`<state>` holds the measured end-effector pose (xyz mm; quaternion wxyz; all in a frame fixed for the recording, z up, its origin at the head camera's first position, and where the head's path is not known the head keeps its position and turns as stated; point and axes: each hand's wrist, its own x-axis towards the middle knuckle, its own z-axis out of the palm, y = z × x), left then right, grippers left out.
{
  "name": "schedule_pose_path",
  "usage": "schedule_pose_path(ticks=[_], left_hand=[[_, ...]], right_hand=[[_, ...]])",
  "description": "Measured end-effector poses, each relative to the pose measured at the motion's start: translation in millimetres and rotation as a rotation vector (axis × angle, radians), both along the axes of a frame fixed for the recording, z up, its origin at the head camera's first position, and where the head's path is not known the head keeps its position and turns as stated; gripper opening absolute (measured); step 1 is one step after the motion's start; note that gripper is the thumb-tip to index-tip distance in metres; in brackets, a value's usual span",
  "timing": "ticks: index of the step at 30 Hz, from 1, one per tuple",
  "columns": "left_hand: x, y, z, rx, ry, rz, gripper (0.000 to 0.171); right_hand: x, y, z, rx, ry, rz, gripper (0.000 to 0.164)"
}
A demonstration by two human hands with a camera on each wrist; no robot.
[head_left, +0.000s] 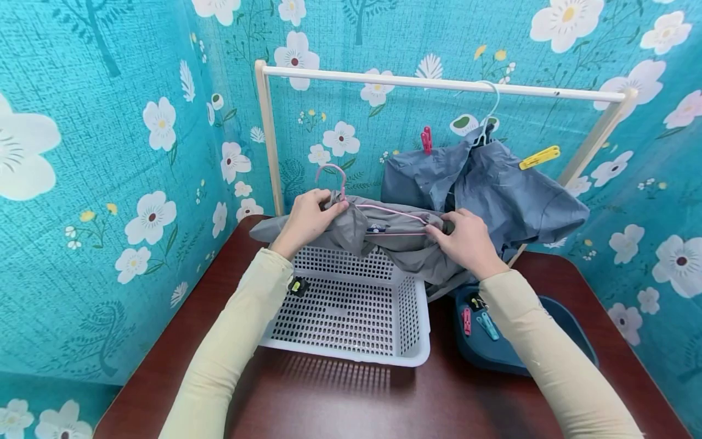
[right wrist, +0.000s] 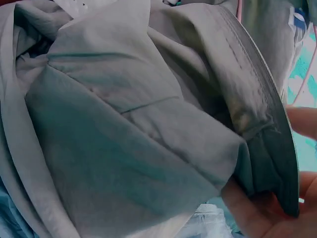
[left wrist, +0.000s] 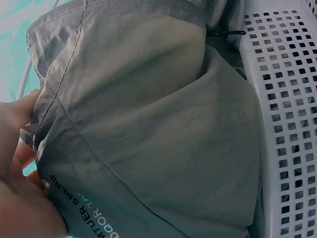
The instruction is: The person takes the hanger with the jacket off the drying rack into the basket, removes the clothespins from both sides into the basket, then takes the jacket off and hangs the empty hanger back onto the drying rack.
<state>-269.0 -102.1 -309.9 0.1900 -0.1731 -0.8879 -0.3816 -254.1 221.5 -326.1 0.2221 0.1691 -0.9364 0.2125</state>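
A grey garment [head_left: 397,259] drapes over a pink hanger [head_left: 390,211], held above the back of the white basket. My left hand [head_left: 309,219] grips the cloth just left of the hanger's hook. On the other side, my right hand [head_left: 466,238] pinches the garment's edge near the hanger's right end. Printed lettering shows on the grey cloth [left wrist: 148,109] in the left wrist view, beside my fingers. In the right wrist view, the hemmed edge of the garment [right wrist: 119,139] lies between my thumb and fingers. Folds hide part of the hanger.
The white perforated basket [head_left: 351,356] holds a small black-and-yellow item [head_left: 298,286]. A blue tray [head_left: 493,360] at right contains pink [head_left: 467,321] and teal clothespins [head_left: 487,326]. Behind, a blue-grey garment [head_left: 504,195] with red [head_left: 426,139] and yellow clips [head_left: 540,158] hangs from a rack rail [head_left: 384,78].
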Motion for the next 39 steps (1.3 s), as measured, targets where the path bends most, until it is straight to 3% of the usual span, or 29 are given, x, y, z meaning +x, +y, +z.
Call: schedule_pose_path(ticks=[6,9,14,17,24,30,35,39], left_hand=[[2.9,-2,3.1,-0.007,-0.018,-0.036,0.044],[1.5,-5,3.2,-0.026,-0.017,-0.058,0.041],[0.5,-13,3.0,-0.05,-0.001,-0.075,0.038],[0.5,-16,2.0,-0.065,0.011,-0.082,0.037],[-1.5,-19,-1.3,-0.107,0.023,-0.13,0.033],[-2.0,-17,-1.1,-0.103,0.036,-0.162,0.032],[-3.2,-17,-3.0,-0.092,0.058,-0.143,0.032],[-4.9,-19,-3.7,-0.095,0.086,-0.143,0.031]], right_hand=[[4.7,-2,2.6,0.068,0.063,-0.058,0.022],[6.5,1,5.4,0.047,0.019,-0.078,0.021],[7.7,9,10.5,-0.013,-0.084,-0.011,0.028],[7.6,15,13.2,-0.091,-0.176,0.01,0.032],[6.0,26,17.0,-0.386,-0.455,0.042,0.046],[4.8,32,14.3,-0.515,-0.566,0.059,0.052],[4.8,34,16.3,-0.591,-0.65,0.089,0.057],[5.4,35,18.1,-0.786,-0.727,0.153,0.052]])
